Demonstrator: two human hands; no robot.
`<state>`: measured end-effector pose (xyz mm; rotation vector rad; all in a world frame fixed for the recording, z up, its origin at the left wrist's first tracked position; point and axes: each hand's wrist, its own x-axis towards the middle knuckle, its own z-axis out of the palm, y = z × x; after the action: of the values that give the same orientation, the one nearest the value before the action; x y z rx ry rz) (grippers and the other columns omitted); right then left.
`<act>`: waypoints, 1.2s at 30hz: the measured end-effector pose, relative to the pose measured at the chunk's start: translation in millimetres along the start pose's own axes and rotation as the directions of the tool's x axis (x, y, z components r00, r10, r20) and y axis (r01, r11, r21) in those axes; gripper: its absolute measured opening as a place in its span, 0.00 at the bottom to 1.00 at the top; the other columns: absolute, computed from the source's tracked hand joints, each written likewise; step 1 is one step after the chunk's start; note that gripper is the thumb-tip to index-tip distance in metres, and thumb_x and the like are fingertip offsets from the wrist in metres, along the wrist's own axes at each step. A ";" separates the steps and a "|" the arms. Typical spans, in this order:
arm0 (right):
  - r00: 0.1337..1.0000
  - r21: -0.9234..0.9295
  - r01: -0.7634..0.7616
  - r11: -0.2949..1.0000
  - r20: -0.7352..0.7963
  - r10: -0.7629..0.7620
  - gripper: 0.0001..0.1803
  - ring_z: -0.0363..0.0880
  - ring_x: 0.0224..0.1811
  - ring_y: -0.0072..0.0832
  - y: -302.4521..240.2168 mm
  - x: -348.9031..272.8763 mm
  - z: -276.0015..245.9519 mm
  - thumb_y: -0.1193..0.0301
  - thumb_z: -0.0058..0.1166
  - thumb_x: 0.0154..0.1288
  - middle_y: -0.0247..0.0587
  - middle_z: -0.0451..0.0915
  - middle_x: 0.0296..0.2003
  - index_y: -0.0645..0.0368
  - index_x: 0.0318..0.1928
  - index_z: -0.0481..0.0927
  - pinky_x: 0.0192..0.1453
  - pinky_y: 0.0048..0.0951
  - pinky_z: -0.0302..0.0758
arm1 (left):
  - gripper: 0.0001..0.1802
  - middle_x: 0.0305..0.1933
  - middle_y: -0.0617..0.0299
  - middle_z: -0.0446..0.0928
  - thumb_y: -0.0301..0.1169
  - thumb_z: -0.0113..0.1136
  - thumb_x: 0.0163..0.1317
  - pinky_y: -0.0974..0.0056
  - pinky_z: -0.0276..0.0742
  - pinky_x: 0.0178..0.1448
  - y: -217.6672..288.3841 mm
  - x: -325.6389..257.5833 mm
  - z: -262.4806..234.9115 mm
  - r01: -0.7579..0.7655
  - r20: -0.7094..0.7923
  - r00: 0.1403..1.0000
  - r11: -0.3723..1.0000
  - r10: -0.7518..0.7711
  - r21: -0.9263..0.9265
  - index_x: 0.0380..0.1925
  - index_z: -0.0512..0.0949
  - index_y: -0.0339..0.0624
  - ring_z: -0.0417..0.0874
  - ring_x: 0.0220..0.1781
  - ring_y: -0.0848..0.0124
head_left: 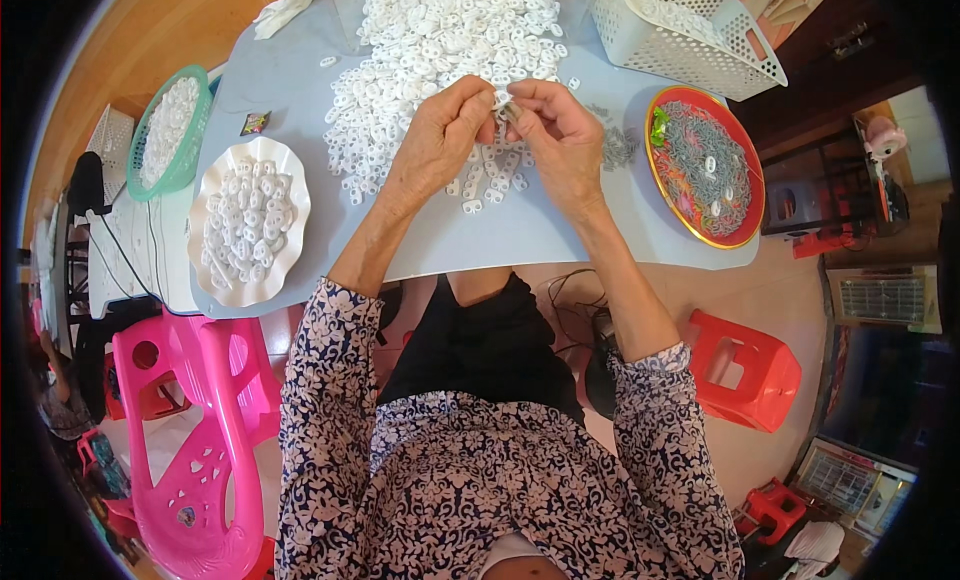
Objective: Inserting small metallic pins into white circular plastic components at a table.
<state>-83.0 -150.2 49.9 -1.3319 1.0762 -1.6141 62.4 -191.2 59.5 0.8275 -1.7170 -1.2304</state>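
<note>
Both hands meet over the front of a big heap of small white plastic pieces with holes (440, 40). My left hand (447, 130) is closed, its thumb and forefinger pinching one small white plastic piece (502, 99) from the left. My right hand (558, 135) pinches the same piece from the right with thumb and fingertips. Anything smaller between the fingertips is too small to make out. Right of my right hand, small grey parts (622, 145) lie loose on the table. A red gold-rimmed plate (752, 195) beyond them holds many grey parts and a few white pieces.
A scalloped white dish (292, 175) of white pieces stands at the table's left, near a small wrapped packet (255, 123). Farther left is a green basket (203, 90). A perforated white basket (690, 60) stands back right. Below are a pink chair (215, 410) and a red stool (770, 375).
</note>
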 end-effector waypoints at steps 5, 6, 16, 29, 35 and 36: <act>1.000 -0.030 0.001 1.000 -0.008 -0.001 0.11 0.76 0.30 0.15 -1.2 -0.8 1.7 0.79 0.51 0.63 0.35 0.80 0.33 0.65 0.46 0.76 0.35 0.17 0.75 | 0.13 0.19 0.67 0.69 0.35 0.43 0.68 0.72 0.62 0.27 2.7 -0.3 -0.5 0.000 0.036 0.999 0.999 -0.002 0.044 0.32 0.73 0.37 0.66 0.23 0.79; 1.000 -0.031 0.001 1.000 -0.009 -0.001 0.11 0.76 0.30 0.15 -0.7 -0.9 1.7 0.79 0.51 0.63 0.35 0.80 0.33 0.65 0.46 0.76 0.35 0.17 0.75 | 0.13 0.19 0.67 0.69 0.35 0.43 0.68 0.72 0.62 0.27 2.3 0.0 -0.1 0.003 0.030 1.000 0.999 -0.004 0.045 0.32 0.73 0.38 0.66 0.23 0.79; 0.999 -0.015 0.018 1.000 0.031 -0.018 0.13 0.75 0.29 0.14 -4.8 -0.7 2.0 0.79 0.54 0.61 0.33 0.79 0.32 0.64 0.47 0.76 0.34 0.17 0.74 | 0.14 0.20 0.66 0.68 0.36 0.43 0.68 0.71 0.64 0.28 4.2 0.6 -0.2 0.021 0.034 0.999 0.997 -0.024 0.075 0.31 0.72 0.37 0.66 0.23 0.78; 0.987 -0.279 0.154 0.948 0.078 -0.138 0.16 0.71 0.26 0.14 -2.0 -1.6 1.3 0.78 0.64 0.50 0.29 0.74 0.24 0.61 0.42 0.79 0.30 0.17 0.71 | 0.14 0.22 0.70 0.69 0.35 0.47 0.67 0.74 0.65 0.27 2.3 2.4 -9.4 0.039 0.137 0.990 0.999 -0.034 -0.034 0.29 0.75 0.36 0.67 0.22 0.82; 0.982 -0.264 0.174 0.949 0.115 -0.148 0.14 0.71 0.24 0.15 -1.3 -0.8 -0.6 0.77 0.64 0.50 0.30 0.74 0.23 0.61 0.40 0.79 0.29 0.18 0.71 | 0.14 0.21 0.70 0.69 0.34 0.48 0.66 0.74 0.65 0.27 -0.7 3.4 -13.2 0.044 0.156 0.987 0.999 -0.041 -0.018 0.28 0.76 0.37 0.67 0.22 0.83; 0.982 -0.262 0.175 0.949 0.116 -0.149 0.14 0.71 0.24 0.15 -0.6 -0.7 0.2 0.77 0.64 0.50 0.30 0.74 0.23 0.61 0.40 0.79 0.29 0.18 0.71 | 0.14 0.21 0.70 0.69 0.34 0.48 0.66 0.74 0.65 0.27 -0.6 3.0 -14.4 0.056 0.173 0.983 0.998 -0.053 -0.010 0.28 0.76 0.37 0.67 0.22 0.83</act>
<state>-82.7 -149.5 50.2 -1.7001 1.1873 -1.5407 74.2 -199.7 62.0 0.7822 -1.8314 -1.3848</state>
